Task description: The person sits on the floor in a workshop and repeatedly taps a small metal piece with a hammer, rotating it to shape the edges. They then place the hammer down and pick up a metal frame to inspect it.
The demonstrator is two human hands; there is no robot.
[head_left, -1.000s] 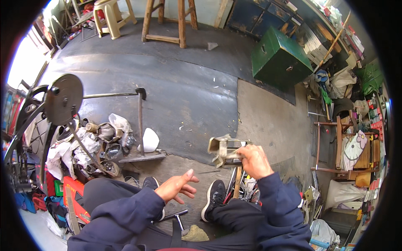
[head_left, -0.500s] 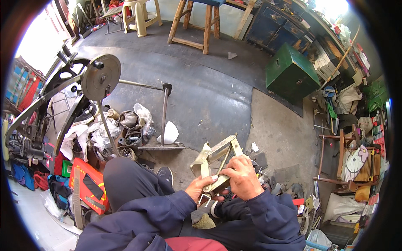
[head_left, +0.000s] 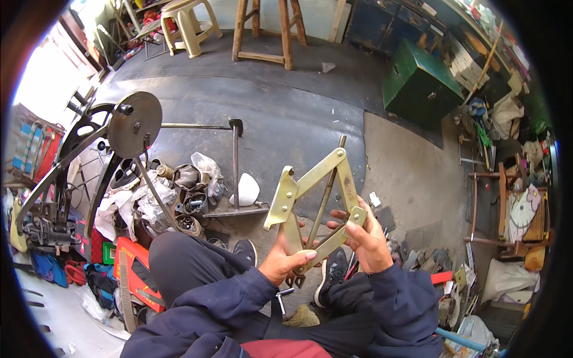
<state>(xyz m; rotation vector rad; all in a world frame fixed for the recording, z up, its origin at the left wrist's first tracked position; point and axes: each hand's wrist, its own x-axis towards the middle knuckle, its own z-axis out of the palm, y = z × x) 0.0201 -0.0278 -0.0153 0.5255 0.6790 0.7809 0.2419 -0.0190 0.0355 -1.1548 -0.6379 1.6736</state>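
Note:
A yellowish metal scissor jack (head_left: 325, 170) stands tilted in front of me, its linked arms spread into a wide diamond with a long screw rod (head_left: 327, 203) running through it. My left hand (head_left: 279, 258) is closed round its lower left arm, thumb lying across the bottom joint. On the other side my right hand (head_left: 369, 243) grips the right joint, thumb in front and fingers behind. Just under the jack's bottom end shows a bright, bent metal piece (head_left: 284, 293); whether it is attached I cannot tell. Some fingertips are hidden behind the arms.
To the left stands a black hand-cranked machine with a round wheel (head_left: 136, 124). Shoes and plastic bags (head_left: 149, 197) are heaped beside it, near a metal stand (head_left: 236, 167). A green box (head_left: 421, 83) sits at the far right. Scraps (head_left: 421, 259) lie near my right arm.
The jack has risen away from my lap, and its diamond now faces me more broadly. My right hand has gone from over its lower arm to its right joint.

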